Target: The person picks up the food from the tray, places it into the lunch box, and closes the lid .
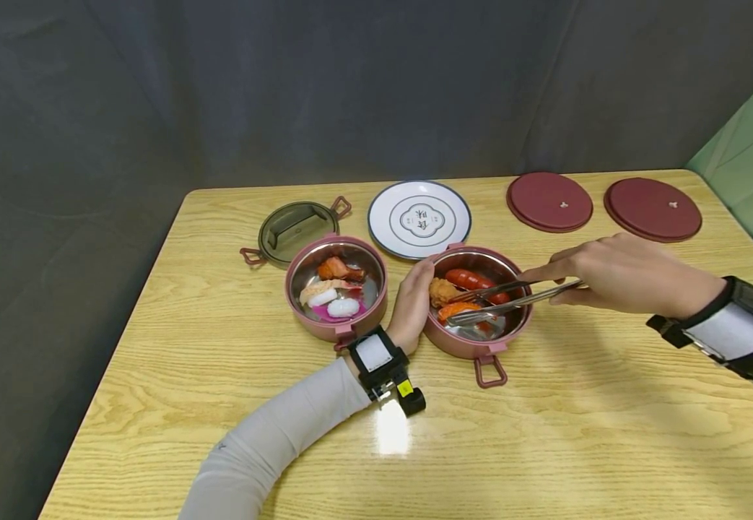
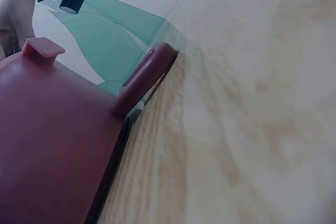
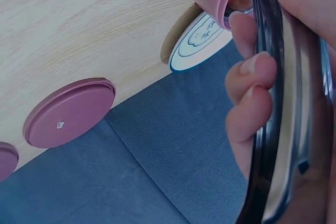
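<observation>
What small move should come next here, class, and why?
Perhaps gently squeeze the tongs with the right hand: they are open inside the right-hand pot, seemingly astride the orange piece of food, while the left hand touches that pot's side.

head: high, downward | left wrist: low beside pot [image 2: 55, 140] | right wrist: close; head shares plate [image 1: 420, 219]

White plate [image 1: 385, 224] with a dark blue rim and a lobed emblem [image 1: 421, 219], on a yellow wood-grained counter [image 1: 577, 448]. Right of the plate, two maroon lids [image 1: 545, 198] each bear a small pale mark [image 1: 564, 205]; nearer than it, dusty-pink pots [image 1: 449, 343] have silvery insides.
</observation>
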The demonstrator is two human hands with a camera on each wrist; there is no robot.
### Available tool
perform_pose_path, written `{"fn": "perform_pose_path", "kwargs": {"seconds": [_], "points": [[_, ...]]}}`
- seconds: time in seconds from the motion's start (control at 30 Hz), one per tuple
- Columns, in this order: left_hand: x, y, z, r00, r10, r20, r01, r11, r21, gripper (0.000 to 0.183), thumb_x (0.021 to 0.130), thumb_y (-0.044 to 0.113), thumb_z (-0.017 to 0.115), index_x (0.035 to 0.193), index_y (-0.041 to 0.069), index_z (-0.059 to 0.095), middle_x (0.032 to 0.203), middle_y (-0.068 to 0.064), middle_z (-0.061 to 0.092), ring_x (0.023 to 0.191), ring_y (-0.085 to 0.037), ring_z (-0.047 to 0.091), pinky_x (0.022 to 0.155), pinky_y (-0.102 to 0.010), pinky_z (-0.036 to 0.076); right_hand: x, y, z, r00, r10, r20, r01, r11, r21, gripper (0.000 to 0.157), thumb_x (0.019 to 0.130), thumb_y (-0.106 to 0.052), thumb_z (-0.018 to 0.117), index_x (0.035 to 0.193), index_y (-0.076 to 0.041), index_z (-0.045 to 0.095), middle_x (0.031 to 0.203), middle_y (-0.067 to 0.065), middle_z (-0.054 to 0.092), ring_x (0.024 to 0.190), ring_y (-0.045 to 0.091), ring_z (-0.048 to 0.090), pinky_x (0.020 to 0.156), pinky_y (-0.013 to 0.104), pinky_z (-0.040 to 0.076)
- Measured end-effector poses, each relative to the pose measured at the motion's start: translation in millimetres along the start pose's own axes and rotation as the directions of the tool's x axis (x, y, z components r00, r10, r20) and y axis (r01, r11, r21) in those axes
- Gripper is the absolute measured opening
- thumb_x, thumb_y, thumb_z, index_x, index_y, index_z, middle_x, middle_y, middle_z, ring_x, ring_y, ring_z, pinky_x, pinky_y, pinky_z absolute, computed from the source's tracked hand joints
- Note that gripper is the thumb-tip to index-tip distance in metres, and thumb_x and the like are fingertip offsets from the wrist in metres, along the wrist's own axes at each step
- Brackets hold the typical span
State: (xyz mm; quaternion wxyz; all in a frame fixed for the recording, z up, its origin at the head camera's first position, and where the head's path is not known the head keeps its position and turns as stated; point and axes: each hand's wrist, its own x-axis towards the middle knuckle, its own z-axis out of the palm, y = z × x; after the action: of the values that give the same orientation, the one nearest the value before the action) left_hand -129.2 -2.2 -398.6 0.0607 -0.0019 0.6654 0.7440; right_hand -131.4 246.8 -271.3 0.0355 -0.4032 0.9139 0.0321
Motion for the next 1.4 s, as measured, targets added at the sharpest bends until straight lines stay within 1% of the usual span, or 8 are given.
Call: {"fn": "perform_pose_path", "kwargs": {"seconds": [0.47,0.7,0.8,0.9,1.0,1.2,1.3,1.4], "points": [[0.3,1.2,1.4,1.0,-0.001,-0.009,0.001,1.0,-0.001,0.048,0.106,0.026,0.035,0.146,0.0,0.039,0.151,-0.015,0.04,0.141,-0.026,0.033,0.119,-0.038,0.024,-0.2,0.9,4.6,0.999,0.03,0.027,-0.031,0.999,0.029,0.052,0.074,-0.026,0.084,0.123,-0.031,0.068,0.104,-0.003,0.072,0.05,0.0,0.037,0.041,0.02,0.029],[0.6,2.1,1.2,1.0,-0.008,-0.012,0.008,1.0,0.003,0.048,0.106,0.027,0.035,0.147,0.001,0.039,0.152,-0.014,0.039,0.142,-0.026,0.033,0.119,-0.037,0.024,-4.0,4.7,10.4,1.0,0.021,0.009,-0.021,0.997,0.073,0.055,0.073,-0.024,0.084,0.126,-0.028,0.067,0.11,-0.001,0.071,0.05,-0.001,0.035,0.042,0.019,0.029],[1.0,2.1,1.0,1.0,-0.006,-0.013,0.006,1.0,-0.001,0.048,0.106,0.027,0.035,0.147,0.001,0.039,0.152,-0.014,0.039,0.142,-0.026,0.033,0.119,-0.037,0.024,-5.2,5.7,11.8,1.0,0.017,0.0,-0.017,0.996,0.084,0.057,0.073,-0.022,0.085,0.126,-0.029,0.067,0.106,-0.002,0.072,0.051,-0.003,0.037,0.042,0.019,0.029],[1.0,2.0,1.2,1.0,-0.003,-0.012,0.003,1.0,-0.004,0.048,0.106,0.027,0.034,0.146,0.001,0.039,0.151,-0.015,0.039,0.142,-0.026,0.033,0.119,-0.037,0.024,-7.9,7.3,13.4,0.999,0.001,-0.032,0.002,0.995,0.095,0.06,0.071,-0.018,0.086,0.126,-0.03,0.066,0.095,-0.008,0.07,0.055,-0.004,0.039,0.043,0.017,0.03],[0.9,1.9,1.4,1.0,-0.006,-0.012,0.006,1.0,-0.007,0.048,0.106,0.026,0.035,0.147,0.001,0.039,0.152,-0.014,0.039,0.142,-0.026,0.033,0.119,-0.037,0.024,-11.6,10.7,14.8,0.994,-0.039,-0.099,0.05,0.992,0.115,0.062,0.069,-0.016,0.087,0.126,-0.031,0.066,0.089,-0.015,0.065,0.062,-0.005,0.044,0.045,0.015,0.032],[0.7,2.4,1.7,1.0,0.004,-0.012,-0.004,1.0,-0.014,0.047,0.106,0.025,0.036,0.145,0.001,0.041,0.15,-0.015,0.041,0.141,-0.025,0.034,0.118,-0.036,0.025,-21.0,21.1,16.9,0.974,-0.105,-0.201,0.144,0.97,0.196,0.063,0.07,-0.016,0.085,0.129,-0.027,0.064,0.102,-0.016,0.068,0.068,-0.008,0.045,0.052,0.01,0.032],[0.7,2.1,2.0,1.0,0.01,-0.008,-0.01,1.0,-0.012,0.045,0.106,0.025,0.035,0.144,0.001,0.043,0.148,-0.014,0.044,0.139,-0.025,0.037,0.117,-0.035,0.027,-25.7,25.1,19.1,0.969,-0.089,-0.229,0.155,0.946,0.286,0.061,0.072,-0.011,0.083,0.13,-0.02,0.063,0.107,-0.013,0.068,0.066,-0.007,0.045,0.053,0.009,0.032],[0.7,1.3,2.0,1.0,0.014,0.003,-0.014,1.0,-0.018,0.045,0.106,0.025,0.034,0.144,0.002,0.044,0.147,-0.014,0.045,0.138,-0.025,0.039,0.116,-0.035,0.029,-27.9,27.8,22.3,0.968,-0.032,-0.249,0.127,0.918,0.374,0.064,0.072,-0.004,0.082,0.132,-0.015,0.062,0.107,-0.012,0.067,0.066,-0.004,0.047,0.053,0.012,0.035]]}}
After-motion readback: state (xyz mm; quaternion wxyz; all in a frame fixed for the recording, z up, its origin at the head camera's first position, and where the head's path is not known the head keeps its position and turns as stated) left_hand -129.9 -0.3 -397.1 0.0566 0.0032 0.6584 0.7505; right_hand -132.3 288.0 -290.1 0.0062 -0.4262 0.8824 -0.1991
